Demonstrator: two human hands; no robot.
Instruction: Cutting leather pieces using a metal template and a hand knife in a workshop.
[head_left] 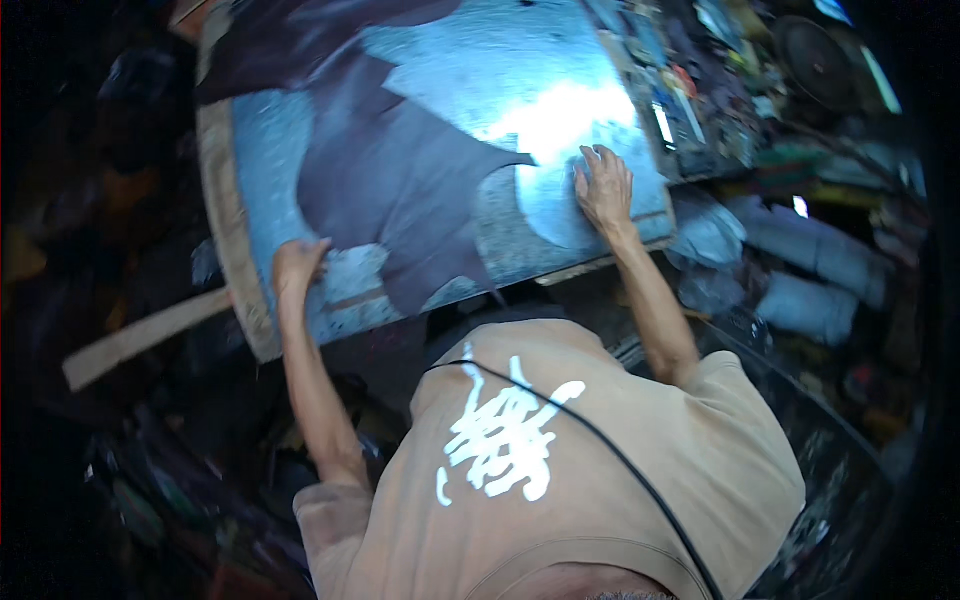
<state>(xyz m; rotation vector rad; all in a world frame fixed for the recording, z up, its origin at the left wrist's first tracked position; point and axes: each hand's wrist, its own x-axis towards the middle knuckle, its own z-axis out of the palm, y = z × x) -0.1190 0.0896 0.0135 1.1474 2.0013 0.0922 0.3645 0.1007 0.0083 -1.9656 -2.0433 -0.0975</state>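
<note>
Tabletop (262, 150), quantity one, supports at least one dark sheet (395, 170) across its middle. I count two hands: right hand (605, 190) released, fingers loosely spread, right of the sheet; left hand (298, 267) beside its near-left edge, blurred; I cannot tell whether it grasps.

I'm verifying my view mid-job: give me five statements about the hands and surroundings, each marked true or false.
1. The dark sheet lies on the table. True.
2. The right hand is on the dark sheet. False: it is at the table's shiny right side, off the dark sheet.
3. The left hand is near the dark sheet's left edge. True.
4. The shirt is black. False: it is tan.
5. A black cable crosses the shirt. True.
</note>
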